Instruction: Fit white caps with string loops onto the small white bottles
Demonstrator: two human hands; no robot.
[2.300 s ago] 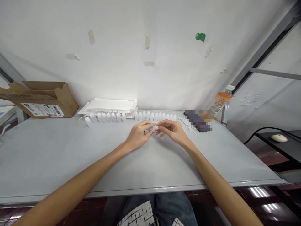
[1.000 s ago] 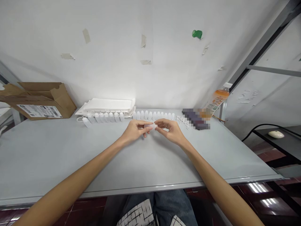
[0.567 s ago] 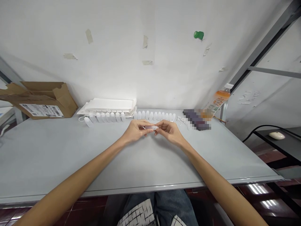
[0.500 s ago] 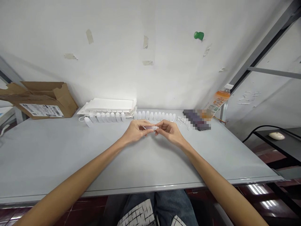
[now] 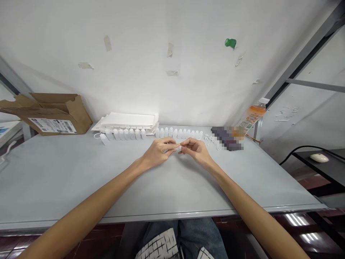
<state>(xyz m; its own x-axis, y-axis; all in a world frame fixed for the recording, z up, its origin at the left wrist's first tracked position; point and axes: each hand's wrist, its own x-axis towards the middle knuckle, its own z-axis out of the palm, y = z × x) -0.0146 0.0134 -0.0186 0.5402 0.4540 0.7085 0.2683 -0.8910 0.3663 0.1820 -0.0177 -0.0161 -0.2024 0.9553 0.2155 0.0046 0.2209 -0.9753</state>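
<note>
Above the middle of the table, a small white plastic dropper bottle lies sideways between my two hands. My left hand is closed around its body and hides most of it. The thumb and fingers of my right hand pinch at the bottle's tip end; whether a cap is between them is hidden. Behind my hands stands a right-hand row of similar small bottles. Farther left is another group of bottles, with looped strips at their tops. Small white loose pieces lie beyond my right hand.
An open cardboard box sits at the back left. Beside it lies a stack of white sheets. A blurred dark item and an orange drink bottle are at the back right. The wall closes off the table's far side.
My left fingers have shifted toward the bottle's tip, covering more of it. My right hand stays pinched at that end. The whole view has moved slightly.
</note>
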